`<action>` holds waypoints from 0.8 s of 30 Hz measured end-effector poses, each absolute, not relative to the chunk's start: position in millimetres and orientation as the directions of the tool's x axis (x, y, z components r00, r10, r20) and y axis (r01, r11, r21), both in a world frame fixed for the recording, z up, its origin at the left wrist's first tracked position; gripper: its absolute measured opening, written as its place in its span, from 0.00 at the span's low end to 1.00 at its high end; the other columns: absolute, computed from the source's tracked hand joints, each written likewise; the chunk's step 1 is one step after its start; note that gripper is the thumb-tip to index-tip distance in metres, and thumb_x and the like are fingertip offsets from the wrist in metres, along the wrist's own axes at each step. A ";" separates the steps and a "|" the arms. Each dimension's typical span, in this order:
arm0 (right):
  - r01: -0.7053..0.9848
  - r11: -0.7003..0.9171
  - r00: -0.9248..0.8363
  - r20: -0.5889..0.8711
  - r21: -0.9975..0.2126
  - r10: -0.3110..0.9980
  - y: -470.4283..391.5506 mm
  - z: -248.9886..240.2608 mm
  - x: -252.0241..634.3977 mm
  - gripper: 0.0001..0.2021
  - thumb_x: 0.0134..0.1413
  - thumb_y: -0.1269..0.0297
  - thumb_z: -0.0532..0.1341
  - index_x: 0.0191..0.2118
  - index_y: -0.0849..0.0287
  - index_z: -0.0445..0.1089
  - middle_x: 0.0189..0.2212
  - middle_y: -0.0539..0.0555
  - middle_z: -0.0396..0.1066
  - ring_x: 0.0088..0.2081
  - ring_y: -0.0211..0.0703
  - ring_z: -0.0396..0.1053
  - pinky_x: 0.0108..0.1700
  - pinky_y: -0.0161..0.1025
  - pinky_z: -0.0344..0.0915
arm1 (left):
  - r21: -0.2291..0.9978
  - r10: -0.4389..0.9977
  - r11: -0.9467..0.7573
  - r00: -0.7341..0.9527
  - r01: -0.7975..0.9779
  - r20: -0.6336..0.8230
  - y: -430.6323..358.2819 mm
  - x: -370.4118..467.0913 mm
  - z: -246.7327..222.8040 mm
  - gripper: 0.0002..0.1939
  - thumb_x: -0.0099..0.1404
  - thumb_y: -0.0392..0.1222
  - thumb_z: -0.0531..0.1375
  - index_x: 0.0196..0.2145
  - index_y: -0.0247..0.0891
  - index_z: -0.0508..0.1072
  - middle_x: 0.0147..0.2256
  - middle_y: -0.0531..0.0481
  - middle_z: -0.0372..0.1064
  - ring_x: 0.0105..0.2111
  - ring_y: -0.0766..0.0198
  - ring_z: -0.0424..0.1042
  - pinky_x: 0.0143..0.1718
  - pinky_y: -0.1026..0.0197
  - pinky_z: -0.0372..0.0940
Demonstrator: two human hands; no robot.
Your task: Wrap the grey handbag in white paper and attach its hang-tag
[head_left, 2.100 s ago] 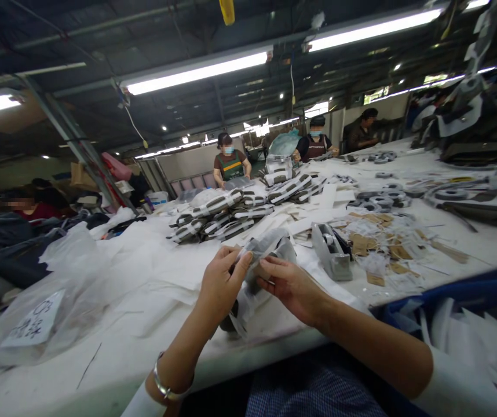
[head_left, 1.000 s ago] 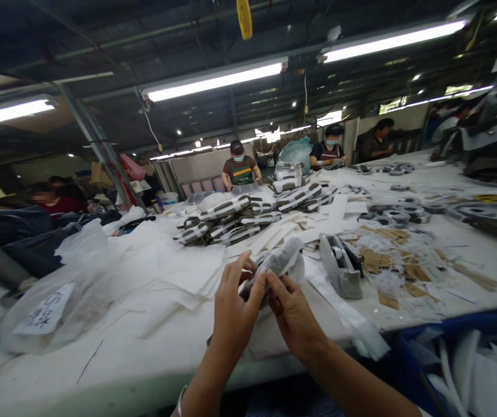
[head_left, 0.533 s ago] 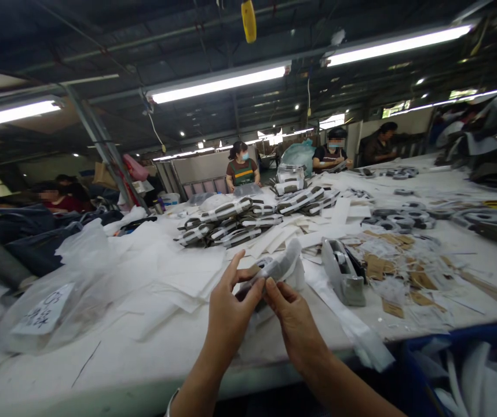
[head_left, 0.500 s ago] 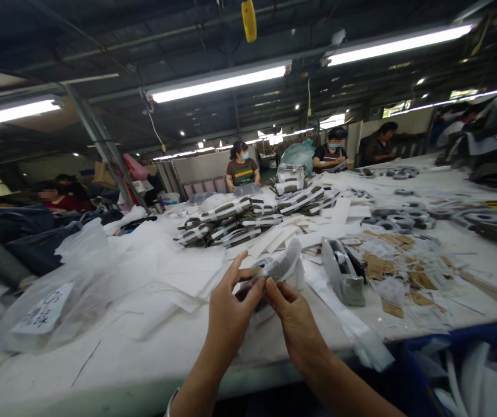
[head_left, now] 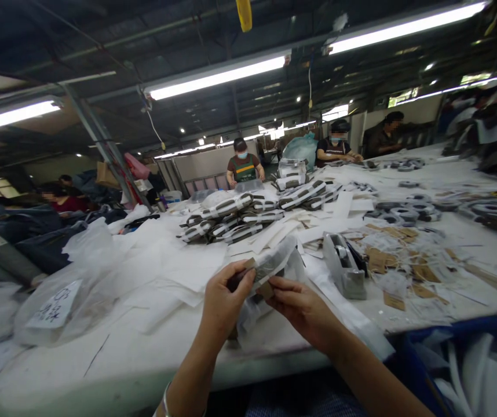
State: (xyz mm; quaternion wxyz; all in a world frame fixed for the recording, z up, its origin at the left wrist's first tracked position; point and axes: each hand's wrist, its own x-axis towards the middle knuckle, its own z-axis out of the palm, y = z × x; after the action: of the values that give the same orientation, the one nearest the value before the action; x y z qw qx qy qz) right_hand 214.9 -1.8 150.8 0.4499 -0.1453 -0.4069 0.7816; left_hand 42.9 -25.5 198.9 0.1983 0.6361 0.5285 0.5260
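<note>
Above the near edge of the table, my left hand (head_left: 227, 292) is closed round a grey, rolled fabric strap bundle with white translucent wrapping (head_left: 270, 263). Thumb and fingers of my right hand (head_left: 303, 307) pinch a small brown card tag (head_left: 266, 289) against the bundle's near side. Part of the bundle is hidden behind my fingers. Loose translucent wrapping hangs below and to the right of it. Just beyond my hands lie white paper strips (head_left: 270, 234). Right of them stands a grey tape dispenser (head_left: 346, 272).
Banded strap bundles (head_left: 226, 217) are piled at mid-table. Brown tags with strings (head_left: 381, 260) lie scattered on the right. White sheets and a labelled plastic bag (head_left: 53, 313) cover the left. A blue bin (head_left: 426, 341) sits at lower right. Several co-workers sit beyond.
A brown tag now shows between my right fingertips, against the bundle. My right hand has shifted slightly right, and the bundle has turned a little in my left hand.
</note>
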 end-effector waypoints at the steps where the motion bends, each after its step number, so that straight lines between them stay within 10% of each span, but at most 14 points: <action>1: -0.590 -0.266 -0.561 0.150 -0.762 0.814 -0.9 149.2 215.1 0.15 0.50 0.64 0.70 0.45 0.58 0.79 0.44 0.56 0.77 0.48 0.45 0.71 0.57 0.41 0.60 | 0.814 0.884 -0.360 -0.114 0.456 0.454 -25.8 43.1 199.5 0.12 0.64 0.48 0.61 0.39 0.40 0.78 0.35 0.51 0.77 0.37 0.60 0.74 0.39 0.61 0.67; 12: -0.602 -0.274 -0.579 0.173 -0.750 0.796 4.5 139.0 213.4 0.12 0.52 0.62 0.70 0.44 0.57 0.79 0.43 0.55 0.77 0.45 0.42 0.71 0.54 0.40 0.63 | 0.850 0.902 -0.365 -0.083 0.381 0.425 -29.9 44.7 199.3 0.10 0.64 0.47 0.62 0.39 0.41 0.78 0.37 0.51 0.76 0.38 0.61 0.73 0.40 0.63 0.67; 24: -0.660 0.155 0.026 0.184 -0.735 0.983 -6.0 117.3 163.6 0.12 0.53 0.53 0.68 0.34 0.57 0.75 0.26 0.48 0.66 0.29 0.36 0.58 0.33 0.35 0.59 | 0.889 0.903 -0.329 -0.168 0.317 0.395 -33.7 65.7 189.9 0.14 0.64 0.49 0.63 0.45 0.41 0.75 0.38 0.50 0.76 0.38 0.61 0.74 0.39 0.63 0.68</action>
State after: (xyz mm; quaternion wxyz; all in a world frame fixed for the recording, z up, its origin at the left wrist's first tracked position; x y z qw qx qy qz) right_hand 163.6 -6.0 117.3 0.6771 -0.2335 -0.3452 0.6065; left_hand 65.7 -33.7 189.9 0.2605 0.5899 0.5171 0.5628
